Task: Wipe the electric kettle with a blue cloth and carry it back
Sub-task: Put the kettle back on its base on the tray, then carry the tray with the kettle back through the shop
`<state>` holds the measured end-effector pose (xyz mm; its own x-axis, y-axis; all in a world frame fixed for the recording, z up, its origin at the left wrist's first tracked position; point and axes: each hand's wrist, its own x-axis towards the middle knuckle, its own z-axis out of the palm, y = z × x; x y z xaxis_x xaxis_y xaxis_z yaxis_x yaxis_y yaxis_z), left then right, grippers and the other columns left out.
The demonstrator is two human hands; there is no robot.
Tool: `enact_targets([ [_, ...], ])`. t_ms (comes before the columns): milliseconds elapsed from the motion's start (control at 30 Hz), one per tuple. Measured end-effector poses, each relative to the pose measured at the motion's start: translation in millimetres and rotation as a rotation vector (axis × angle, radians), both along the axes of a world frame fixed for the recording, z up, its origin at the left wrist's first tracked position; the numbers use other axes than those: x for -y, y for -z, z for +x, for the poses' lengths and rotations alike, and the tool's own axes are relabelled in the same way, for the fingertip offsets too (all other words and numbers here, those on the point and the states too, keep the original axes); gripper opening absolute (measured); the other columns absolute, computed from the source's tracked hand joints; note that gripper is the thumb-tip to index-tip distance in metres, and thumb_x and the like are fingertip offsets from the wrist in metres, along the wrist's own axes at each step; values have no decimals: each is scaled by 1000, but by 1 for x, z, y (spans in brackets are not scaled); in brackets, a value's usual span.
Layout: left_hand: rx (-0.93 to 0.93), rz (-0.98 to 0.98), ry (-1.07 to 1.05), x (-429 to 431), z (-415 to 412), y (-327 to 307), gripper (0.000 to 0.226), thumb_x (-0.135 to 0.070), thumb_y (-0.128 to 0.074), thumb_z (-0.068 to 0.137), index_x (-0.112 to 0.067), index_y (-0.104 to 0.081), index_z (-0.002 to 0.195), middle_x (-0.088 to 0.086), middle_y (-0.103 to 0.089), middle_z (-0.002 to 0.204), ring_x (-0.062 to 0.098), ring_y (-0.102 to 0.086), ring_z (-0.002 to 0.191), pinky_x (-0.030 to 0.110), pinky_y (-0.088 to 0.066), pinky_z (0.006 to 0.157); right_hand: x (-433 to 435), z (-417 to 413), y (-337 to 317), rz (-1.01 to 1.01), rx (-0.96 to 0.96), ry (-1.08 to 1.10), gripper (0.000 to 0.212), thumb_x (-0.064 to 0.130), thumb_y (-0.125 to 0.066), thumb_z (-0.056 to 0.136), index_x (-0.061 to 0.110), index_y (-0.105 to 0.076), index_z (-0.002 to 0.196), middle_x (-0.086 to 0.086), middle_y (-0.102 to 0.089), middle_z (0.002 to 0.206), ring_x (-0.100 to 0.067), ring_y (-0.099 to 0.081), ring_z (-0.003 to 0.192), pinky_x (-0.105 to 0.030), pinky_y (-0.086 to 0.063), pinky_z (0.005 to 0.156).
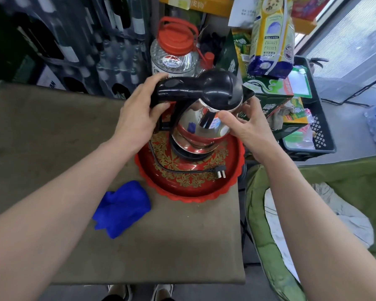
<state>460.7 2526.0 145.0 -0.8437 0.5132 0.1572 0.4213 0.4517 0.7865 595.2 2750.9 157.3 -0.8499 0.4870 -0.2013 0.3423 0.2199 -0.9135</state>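
The electric kettle (201, 127), shiny steel with a black lid and handle, stands tilted on its black base in a red tray (195, 192) with gold flowers. My left hand (137, 118) grips the black handle. My right hand (248, 129) holds the steel body by the spout side. The blue cloth (123, 208) lies crumpled on the brown table (52, 137), left of the tray and in neither hand. The kettle's black cord and plug (220, 171) rest inside the tray.
Behind the table stand a clear jug with a red lid (174, 53), packs of bottles (85, 51) and stacked food packages (271, 40). A black crate (319, 131) sits to the right. A green padded seat (334, 213) is at lower right.
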Motion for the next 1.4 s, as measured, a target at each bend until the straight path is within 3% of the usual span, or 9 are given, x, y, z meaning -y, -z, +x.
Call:
enact_targets([
  [133,23,13,23,0,2,2,52,-23,-60,94,-41,-40,139,-6,-58,126,15,-56,115,44,-46,100,-2,0,-6,40,28,4,84,69,-84,63,34,-51,132,12,-62,136,-11,-70,116,-47,-55,106],
  [400,44,-12,61,8,3,3,49,-23,-57,97,-44,-39,138,-10,-62,122,15,-58,111,45,-47,97,-5,0,-4,49,60,-93,94,45,-97,63,31,-43,139,12,-58,140,-11,-65,123,-43,-53,109],
  [667,68,47,14,20,5,13,46,-17,-57,97,-37,-43,136,-13,-60,123,11,-57,114,41,-46,100,7,-8,10,97,18,-85,108,58,-97,53,33,-42,143,15,-56,143,-1,-58,127,-37,-49,113],
  [767,77,45,18,18,2,13,48,-17,-57,97,-38,-41,137,-12,-60,124,12,-57,114,41,-47,100,5,-10,11,86,35,-96,107,59,-96,54,33,-42,143,13,-55,144,-7,-59,129,-39,-49,114],
  [933,186,21,52,22,-1,21,73,-14,-58,96,-51,-22,148,-7,-52,140,18,-57,121,44,-46,105,-1,-9,7,64,128,-142,101,43,-96,66,36,-36,146,18,-49,145,-8,-54,132,-40,-43,118],
  [1033,240,-36,-10,33,6,35,83,-16,-63,94,-40,-12,155,2,-37,155,19,-38,142,44,-32,117,-15,5,19,70,251,-148,111,31,-92,76,37,-20,160,13,-37,160,-14,-44,143,-39,-41,118],
  [1200,474,-379,-258,46,24,76,78,-28,-61,95,-17,-14,157,18,-30,157,35,-33,143,45,-30,114,-32,28,65,363,480,108,78,26,-68,98,18,-26,163,-8,-48,157,-30,-50,141,-45,-44,114],
  [1333,540,-365,-301,45,34,103,67,-28,-66,92,-14,-34,150,14,-48,145,35,-42,136,44,-36,111,-33,24,99,310,551,117,59,27,-58,104,13,-36,157,-14,-57,145,-36,-60,127,-46,-51,105],
  [1400,638,-269,-350,48,36,115,72,-25,-72,86,-19,-36,148,10,-53,140,35,-51,128,52,-47,102,-34,20,108,295,538,132,53,22,-56,105,12,-40,154,-15,-59,143,-37,-60,126,-48,-51,106],
])
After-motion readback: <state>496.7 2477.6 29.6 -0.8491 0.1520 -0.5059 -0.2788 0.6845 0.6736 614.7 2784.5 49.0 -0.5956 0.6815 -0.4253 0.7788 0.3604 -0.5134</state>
